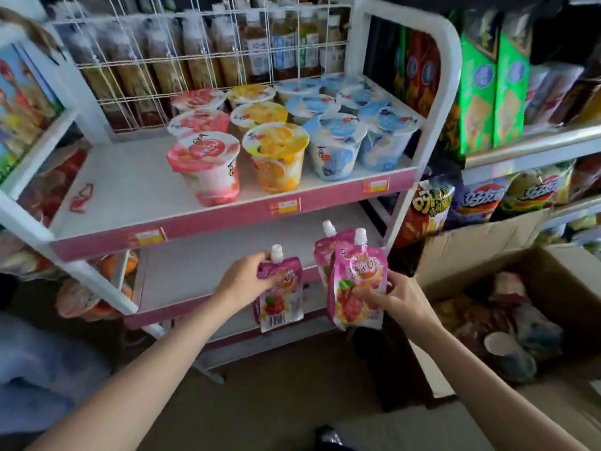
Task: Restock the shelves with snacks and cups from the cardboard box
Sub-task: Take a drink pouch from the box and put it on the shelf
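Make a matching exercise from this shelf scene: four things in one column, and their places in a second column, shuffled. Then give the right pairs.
Column one:
1. single pink pouch
2. two pink pouches
3. yellow-lidded cup
4. cardboard box

Column two:
A. front row of the upper shelf, between a pink cup and a blue cup
B. on the floor, right of the rack
C. held by the left hand
D. held by the right hand

Pairs: 1-C, 2-D, 3-A, 4-B
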The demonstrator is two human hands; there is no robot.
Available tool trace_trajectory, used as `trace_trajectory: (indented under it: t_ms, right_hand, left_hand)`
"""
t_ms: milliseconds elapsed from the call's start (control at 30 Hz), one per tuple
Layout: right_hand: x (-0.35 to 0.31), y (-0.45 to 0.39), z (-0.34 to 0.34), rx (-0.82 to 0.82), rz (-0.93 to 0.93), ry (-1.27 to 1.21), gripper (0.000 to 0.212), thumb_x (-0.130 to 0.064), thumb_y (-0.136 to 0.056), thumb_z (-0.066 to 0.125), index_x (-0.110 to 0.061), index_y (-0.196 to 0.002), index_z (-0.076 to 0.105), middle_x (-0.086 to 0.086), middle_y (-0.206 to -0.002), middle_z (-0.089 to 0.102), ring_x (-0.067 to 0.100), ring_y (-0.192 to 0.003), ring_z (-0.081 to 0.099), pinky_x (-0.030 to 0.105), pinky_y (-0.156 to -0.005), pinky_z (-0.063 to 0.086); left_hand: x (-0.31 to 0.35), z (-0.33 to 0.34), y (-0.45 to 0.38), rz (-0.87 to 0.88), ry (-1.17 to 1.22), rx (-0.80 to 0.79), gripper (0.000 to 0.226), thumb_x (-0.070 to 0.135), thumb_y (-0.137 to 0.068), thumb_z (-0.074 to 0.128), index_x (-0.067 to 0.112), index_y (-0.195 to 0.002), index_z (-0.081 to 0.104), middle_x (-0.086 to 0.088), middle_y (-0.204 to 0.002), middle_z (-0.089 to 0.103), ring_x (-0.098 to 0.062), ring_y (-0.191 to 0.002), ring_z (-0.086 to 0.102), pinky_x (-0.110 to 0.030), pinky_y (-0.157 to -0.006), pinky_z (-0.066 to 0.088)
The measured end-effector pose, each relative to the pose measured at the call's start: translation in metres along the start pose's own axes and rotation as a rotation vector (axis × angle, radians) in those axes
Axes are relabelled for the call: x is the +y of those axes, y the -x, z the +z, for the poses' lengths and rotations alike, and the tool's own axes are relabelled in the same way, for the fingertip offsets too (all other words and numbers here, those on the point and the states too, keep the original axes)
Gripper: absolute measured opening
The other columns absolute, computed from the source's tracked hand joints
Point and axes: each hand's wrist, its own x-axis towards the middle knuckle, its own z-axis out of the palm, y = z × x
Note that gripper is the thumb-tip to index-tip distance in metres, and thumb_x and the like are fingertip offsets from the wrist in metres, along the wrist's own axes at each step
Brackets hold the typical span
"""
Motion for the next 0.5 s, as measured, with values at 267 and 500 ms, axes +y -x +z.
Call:
trace_trajectory:
  t_ms: [267,500]
  right_hand:
    - [0.044,-0.106,0.004,0.236,-0.021,-0.201,0.019,-0.009,-0.075,0.074,-0.009,-0.091,0.064,0.013,-0.097,0.069,0.023,-0.086,0.067,0.036,-0.083,0.055]
    - [0.066,-0.214,0.009,0.317,-0.133,-0.084,0.03,-0.021,-0.072,0.08,-0.007,-0.094,0.065,0.011,-0.097,0.07,0.022,-0.086,0.067,0.033,-0.075,0.056]
  left_hand:
    - [-0.004,0.038,-0.057,-0.196,0.512,0.181,0.023,0.024,-0.082,0.068,0.019,-0.103,0.059,0.004,-0.095,0.063,-0.013,-0.086,0.058,-0.019,-0.067,0.041]
    - [-0.02,0.067,-0.123,-0.411,0.963,0.526,0.032,0.025,-0.068,0.081,0.024,-0.075,0.05,0.008,-0.08,0.059,-0.009,-0.077,0.054,-0.029,-0.084,0.043]
